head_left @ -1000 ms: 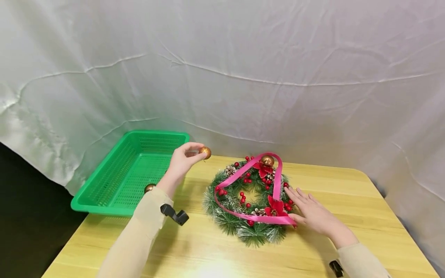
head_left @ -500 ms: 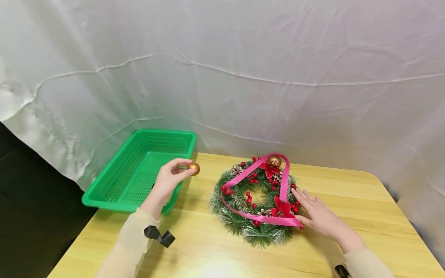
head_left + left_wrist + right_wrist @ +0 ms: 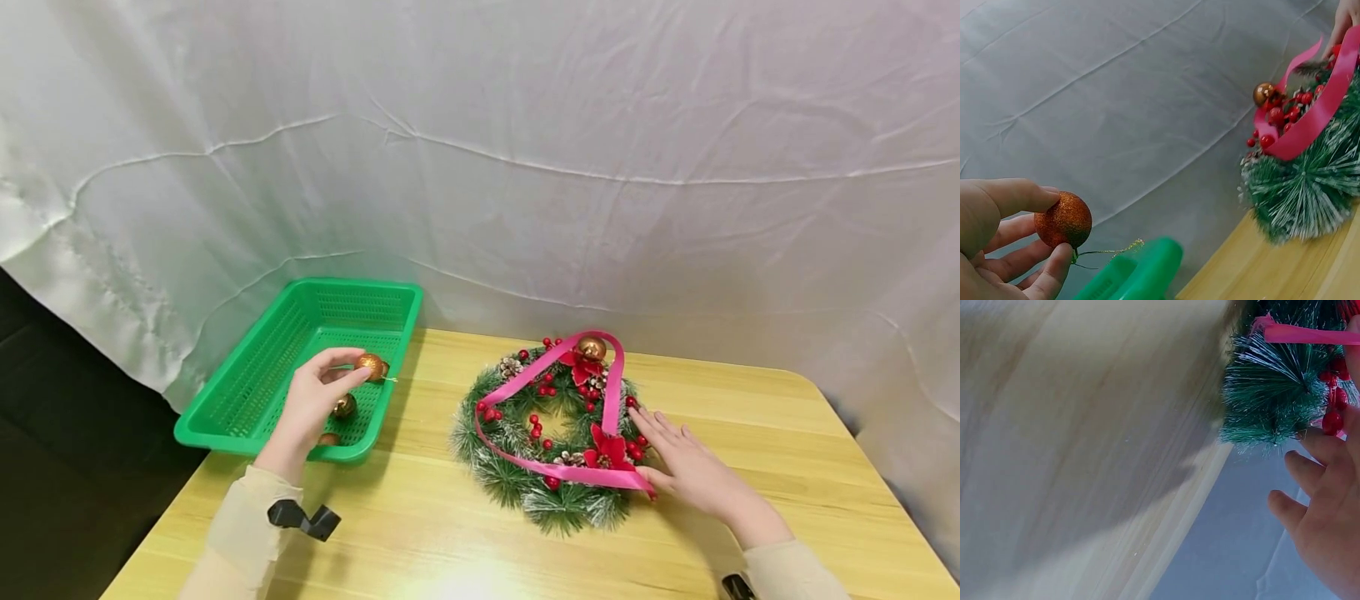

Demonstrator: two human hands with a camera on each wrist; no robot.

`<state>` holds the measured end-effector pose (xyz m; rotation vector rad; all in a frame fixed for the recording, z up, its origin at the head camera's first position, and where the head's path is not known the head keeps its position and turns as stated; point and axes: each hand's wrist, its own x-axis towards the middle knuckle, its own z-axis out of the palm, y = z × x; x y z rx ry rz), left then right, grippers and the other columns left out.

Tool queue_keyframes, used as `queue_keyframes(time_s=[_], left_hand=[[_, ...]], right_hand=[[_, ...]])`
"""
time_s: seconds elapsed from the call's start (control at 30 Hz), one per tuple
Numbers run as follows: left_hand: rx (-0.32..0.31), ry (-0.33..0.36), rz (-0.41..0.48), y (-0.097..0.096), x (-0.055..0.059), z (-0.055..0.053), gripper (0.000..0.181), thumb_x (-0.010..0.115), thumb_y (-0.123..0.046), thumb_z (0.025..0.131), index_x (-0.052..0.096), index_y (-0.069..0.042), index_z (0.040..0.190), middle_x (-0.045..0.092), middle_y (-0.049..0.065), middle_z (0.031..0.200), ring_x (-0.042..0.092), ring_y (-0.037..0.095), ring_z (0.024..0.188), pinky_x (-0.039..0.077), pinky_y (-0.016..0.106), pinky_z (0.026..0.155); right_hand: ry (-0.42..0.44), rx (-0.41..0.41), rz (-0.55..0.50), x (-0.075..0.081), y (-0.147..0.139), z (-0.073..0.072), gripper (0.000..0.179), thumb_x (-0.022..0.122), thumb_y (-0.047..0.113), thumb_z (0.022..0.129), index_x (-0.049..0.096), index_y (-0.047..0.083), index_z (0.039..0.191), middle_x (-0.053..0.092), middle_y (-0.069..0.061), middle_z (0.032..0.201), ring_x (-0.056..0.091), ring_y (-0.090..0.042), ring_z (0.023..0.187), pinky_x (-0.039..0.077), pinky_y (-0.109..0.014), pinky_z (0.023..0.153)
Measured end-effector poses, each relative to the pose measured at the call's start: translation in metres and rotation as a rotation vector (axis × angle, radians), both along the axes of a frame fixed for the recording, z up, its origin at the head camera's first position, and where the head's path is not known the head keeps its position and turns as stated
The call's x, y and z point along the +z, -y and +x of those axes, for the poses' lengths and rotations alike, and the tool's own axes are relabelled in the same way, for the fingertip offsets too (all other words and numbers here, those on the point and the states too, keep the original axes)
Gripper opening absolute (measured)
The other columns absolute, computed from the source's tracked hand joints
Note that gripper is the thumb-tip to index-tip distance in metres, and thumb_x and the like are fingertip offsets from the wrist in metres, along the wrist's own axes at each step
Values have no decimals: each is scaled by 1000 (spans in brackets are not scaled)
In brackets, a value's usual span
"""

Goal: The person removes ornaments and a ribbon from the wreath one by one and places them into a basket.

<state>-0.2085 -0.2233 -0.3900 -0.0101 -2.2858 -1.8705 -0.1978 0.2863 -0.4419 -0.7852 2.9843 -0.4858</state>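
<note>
My left hand (image 3: 311, 400) pinches a glittery copper Christmas bauble (image 3: 1065, 220) between thumb and fingers, over the near right part of the green basket (image 3: 225, 446). A thin gold hanging string (image 3: 1113, 251) trails from the bauble. To the right lies a green Christmas wreath (image 3: 495, 475) with red berries, red flowers, pinecones and a pink ribbon (image 3: 613, 392) laid across it. A shiny copper bauble (image 3: 592, 348) sits at the wreath's far side. My right hand (image 3: 693, 471) rests at the wreath's right edge with its fingers spread, beside the berries (image 3: 1333, 422).
Inside the basket lie other baubles, among them a shiny one (image 3: 344, 406) below my left hand. The wooden table (image 3: 420, 533) carries both basket and wreath. A pale grey cloth (image 3: 525, 167) hangs behind the table.
My left hand has moved left with the glittery bauble, from beyond the basket's right rim to over the basket. My right hand stays at the wreath.
</note>
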Motion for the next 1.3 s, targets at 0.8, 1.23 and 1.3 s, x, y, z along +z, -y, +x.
queue_keyframes(time_s=[0.8, 1.23, 1.3], left_hand=[[-55, 107, -186, 29, -19, -4, 45, 72, -26, 87, 59, -2, 123, 55, 15, 124, 56, 20, 99, 43, 40, 87], [-112, 146, -167, 31, -23, -6, 44, 71, -15, 88, 56, 2, 126, 53, 19, 125, 55, 26, 100, 45, 51, 87], [-105, 151, -166, 31, -23, -7, 44, 70, -12, 88, 55, 3, 127, 52, 20, 125, 55, 29, 101, 45, 51, 88]], right_hand=[[15, -17, -3, 0, 0, 1, 79, 58, 45, 92, 22, 9, 152, 24, -21, 153, 20, -44, 138, 16, -63, 107], [8, -6, 3, 2, 0, 2, 78, 59, 43, 92, 23, 8, 152, 25, -21, 152, 21, -44, 138, 17, -64, 107], [8, -7, 2, 2, 0, 2, 78, 59, 44, 92, 23, 8, 152, 25, -21, 152, 21, -44, 138, 17, -64, 107]])
